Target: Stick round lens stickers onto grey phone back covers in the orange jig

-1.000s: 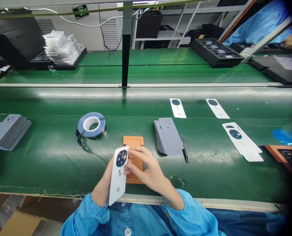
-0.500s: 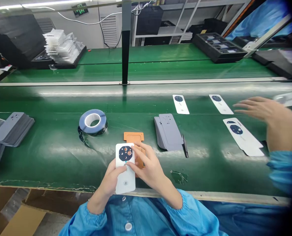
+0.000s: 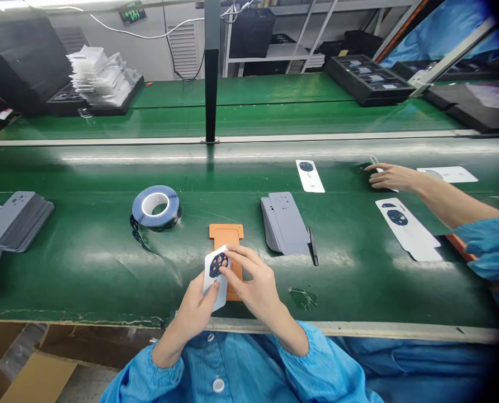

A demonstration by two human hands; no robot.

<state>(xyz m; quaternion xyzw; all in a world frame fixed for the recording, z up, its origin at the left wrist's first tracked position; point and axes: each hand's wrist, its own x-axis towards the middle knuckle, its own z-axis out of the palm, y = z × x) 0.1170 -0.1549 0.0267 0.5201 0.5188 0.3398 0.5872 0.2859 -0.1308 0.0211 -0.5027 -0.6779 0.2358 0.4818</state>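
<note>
My left hand (image 3: 194,307) grips a white phone back panel (image 3: 221,295) along its lower left side. The panel is tilted, with a dark camera-shaped sticker (image 3: 218,264) with several holes near its top. My right hand (image 3: 249,280) pinches the panel's upper right edge, fingers over the sticker's side; whether it holds the sticker too I cannot tell. Under my hands lies an orange T-shaped fixture (image 3: 226,230), partly hidden by them. Left of it stands a blue-and-white roll (image 3: 138,207) with a strip of black stickers hanging off.
A grey card stack (image 3: 289,224) lies right of the fixture, with black tweezers (image 3: 313,246) against it. Another grey stack (image 3: 18,218) is far left. White panels (image 3: 310,178) lie further right, where a co-worker's hand (image 3: 394,176) reaches in. A dark post (image 3: 211,95) rises behind.
The panel in my hands has tilted and turned, and my right fingers have shifted onto its upper edge. The co-worker's hand has reached left onto a white panel.
</note>
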